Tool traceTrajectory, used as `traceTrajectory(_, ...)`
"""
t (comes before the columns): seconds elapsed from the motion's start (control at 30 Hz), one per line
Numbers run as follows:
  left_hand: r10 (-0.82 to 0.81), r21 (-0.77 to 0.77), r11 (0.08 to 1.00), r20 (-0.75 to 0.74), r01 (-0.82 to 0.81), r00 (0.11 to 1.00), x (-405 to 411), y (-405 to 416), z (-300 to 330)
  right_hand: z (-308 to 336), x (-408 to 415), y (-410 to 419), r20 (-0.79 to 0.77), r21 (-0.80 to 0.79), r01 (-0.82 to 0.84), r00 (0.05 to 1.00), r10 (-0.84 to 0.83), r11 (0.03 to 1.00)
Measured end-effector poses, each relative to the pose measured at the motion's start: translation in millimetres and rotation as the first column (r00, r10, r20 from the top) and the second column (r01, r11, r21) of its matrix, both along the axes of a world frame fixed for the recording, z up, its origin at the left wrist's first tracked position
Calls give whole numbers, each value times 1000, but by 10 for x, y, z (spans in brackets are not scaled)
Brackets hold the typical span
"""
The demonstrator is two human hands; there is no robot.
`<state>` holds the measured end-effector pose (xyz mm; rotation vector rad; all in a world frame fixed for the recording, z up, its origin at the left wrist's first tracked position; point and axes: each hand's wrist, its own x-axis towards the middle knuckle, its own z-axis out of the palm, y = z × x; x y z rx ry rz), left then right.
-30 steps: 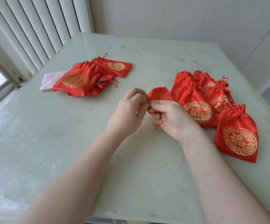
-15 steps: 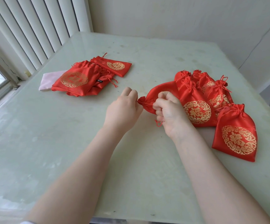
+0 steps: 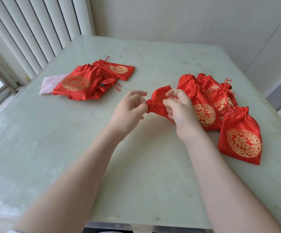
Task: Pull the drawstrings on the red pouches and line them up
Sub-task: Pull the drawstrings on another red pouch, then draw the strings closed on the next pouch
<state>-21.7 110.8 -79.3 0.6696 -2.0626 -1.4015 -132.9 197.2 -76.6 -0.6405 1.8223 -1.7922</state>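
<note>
1. Left hand: fingers curled, tips pinched at the gathered neck of a red pouch. Whether it grips cloth or cord cannot be told; motion blur there.
2. Right hand: fingers curled around the body side of the same pouch, thumb over the top. A bit of red drawstring shows just below the palm.
3. Held pouch sits between the two hands, neck cinched and pointing toward the left hand, body bulging toward the right hand. Appears lifted off the table, not certain.
4. Behind and to the right of the right hand: a row of closed pouches, overlapping, necks tied, gold round emblems facing up.
5. Nearest pouch in that row lies flat beside the right forearm, neck pointing away from the person.
6. Beyond the left hand, well apart: a heap of flat pouches, stacked loosely, one angled across the far side.
7. A pale pink cloth pokes out from under that heap on the side away from the hands.
</note>
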Motion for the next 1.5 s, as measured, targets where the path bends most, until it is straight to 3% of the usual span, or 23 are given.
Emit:
traceTrajectory(0.07, 14, 211, 977, -108, 9, 994, 10, 39, 110, 99, 22, 20, -46, -11, -87, 995, 87, 996)
traceTrajectory(0.17, 18, 399, 915, -169, 52, 985, 15, 88, 245, 276, 38, 50, -27, -78, -261, 965, 260, 962)
traceTrajectory(0.3, 107, 566, 823, -228, 42, 968, 10, 186, 410, 424, 0, 230, -259, 35, -453, 857, 446, 891)
traceTrajectory(0.37, 79, 588, 804, -255, 90, 964, 3, 273, 481, 446, -2, 342, -353, 110, -444, 819, 453, 889)
traceTrajectory(0.47, 50, 608, 784, -259, 123, 964, -35, 371, 559, 431, -22, 438, -366, 28, -348, 869, 333, 937)
traceTrajectory(0.63, 10, 300, 954, -63, 10, 998, -200, 558, 385, 375, -218, 605, -238, -40, -213, 951, 197, 976)
traceTrajectory(0.77, -218, 160, 965, 43, 209, 975, -307, 724, 95, 205, -502, 743, -216, 64, -30, 975, 43, 998)
traceTrajectory(0.87, -371, 176, 921, 129, 347, 919, -427, 801, -12, 54, -678, 780, -249, 147, 73, 968, -34, 986)
traceTrajectory(1.0, -176, -180, 952, 335, 246, 926, -583, 801, -114, -30, -774, 764, -513, 330, 195, 858, 2, 923)
traceTrajectory(1.13, -42, -443, 851, 480, 284, 876, -606, 796, -124, -70, -761, 717, -719, 498, 306, 669, 189, 811)
traceTrajectory(1.2, -83, -443, 834, 487, 328, 869, -599, 793, -101, -57, -722, 687, -755, 521, 346, 613, 232, 780)
traceTrajectory(1.33, -159, -348, 884, 401, 311, 902, -466, 747, -38, 52, -561, 552, -847, 390, 334, 495, 192, 858)
traceTrajectory(1.5, 15, -354, 930, 311, 101, 950, -227, 329, 11, 182, -316, 189, -810, 397, 196, 535, 242, 897)
